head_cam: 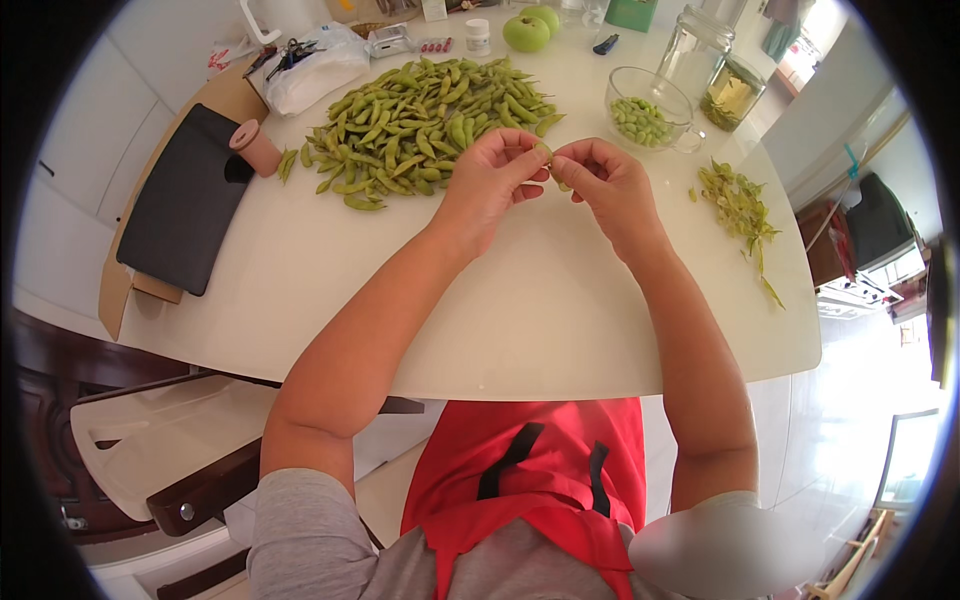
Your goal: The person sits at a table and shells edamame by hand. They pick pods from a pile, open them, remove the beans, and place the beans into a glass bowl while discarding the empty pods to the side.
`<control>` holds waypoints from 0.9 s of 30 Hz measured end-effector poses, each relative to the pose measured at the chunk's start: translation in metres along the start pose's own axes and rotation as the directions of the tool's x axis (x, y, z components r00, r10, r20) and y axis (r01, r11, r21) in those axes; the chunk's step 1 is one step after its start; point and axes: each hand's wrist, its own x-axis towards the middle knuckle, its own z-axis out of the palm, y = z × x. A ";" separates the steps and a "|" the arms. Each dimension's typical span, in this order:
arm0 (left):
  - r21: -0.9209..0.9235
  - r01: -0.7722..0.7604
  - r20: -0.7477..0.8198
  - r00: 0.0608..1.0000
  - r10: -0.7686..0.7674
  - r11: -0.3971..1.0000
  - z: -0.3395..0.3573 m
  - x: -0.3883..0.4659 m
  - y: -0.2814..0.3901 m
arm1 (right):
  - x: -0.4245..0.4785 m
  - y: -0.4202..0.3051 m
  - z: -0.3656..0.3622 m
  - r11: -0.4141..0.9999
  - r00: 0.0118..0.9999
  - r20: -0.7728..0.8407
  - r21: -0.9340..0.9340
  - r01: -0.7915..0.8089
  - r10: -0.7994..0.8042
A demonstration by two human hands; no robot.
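Observation:
My left hand (499,176) and my right hand (604,180) meet above the white table, fingertips pinching one green soybean pod (559,178) between them; the fingers partly cover it. Just behind and left of my left hand spreads a large pile of unshelled green soybean pods (405,124). Beyond my right hand stands a clear glass cup with a handle (651,105), and shelled green beans (640,122) lie in its bottom. To the right of my right hand is a small heap of empty pod shells (739,202) on the table.
A black flat case (187,199) and a pink lidded container (256,148) are on the left, by a cardboard box (112,292). Along the back are a plastic bag (319,71), a white bottle (477,37), green apples (526,34) and glass jars (731,94). A chair (172,442) stands front left.

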 end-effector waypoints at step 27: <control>-0.166 0.035 0.006 0.999 -0.034 0.986 -0.008 0.007 -0.002 | 0.000 -0.003 -0.003 0.998 0.998 0.023 0.018 0.056 -0.056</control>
